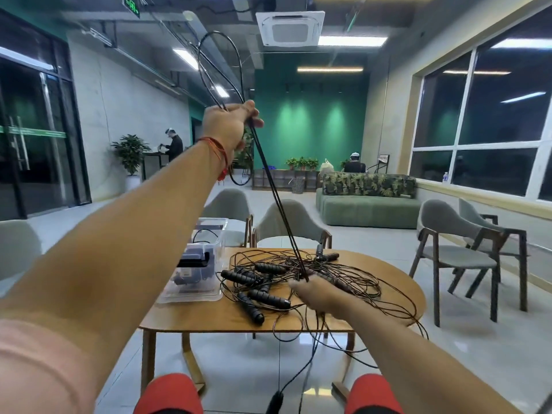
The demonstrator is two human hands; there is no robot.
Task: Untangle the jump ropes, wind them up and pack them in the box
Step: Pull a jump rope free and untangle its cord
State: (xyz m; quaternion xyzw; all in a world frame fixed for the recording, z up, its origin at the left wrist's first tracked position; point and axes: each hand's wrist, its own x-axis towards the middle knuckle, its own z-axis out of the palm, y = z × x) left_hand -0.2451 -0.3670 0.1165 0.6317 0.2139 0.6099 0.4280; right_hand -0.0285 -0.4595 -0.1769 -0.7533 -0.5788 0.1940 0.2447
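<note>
A tangle of black jump ropes (337, 274) with several black foam handles (268, 297) lies on the round wooden table (209, 316). My left hand (230, 127) is raised high and grips a doubled strand of rope (277, 198); loops of it stand up above the fist. The two strands run taut down to my right hand (316, 294), which pinches them just above the pile. A clear plastic box (194, 264) stands at the table's left edge with dark items inside. One handle (274, 401) dangles below the table between my knees.
Two grey chairs (289, 222) stand behind the table and two more (460, 249) at the right. A green sofa (367, 204) sits farther back. Rope strands hang over the table's near edge. Two people are in the far background.
</note>
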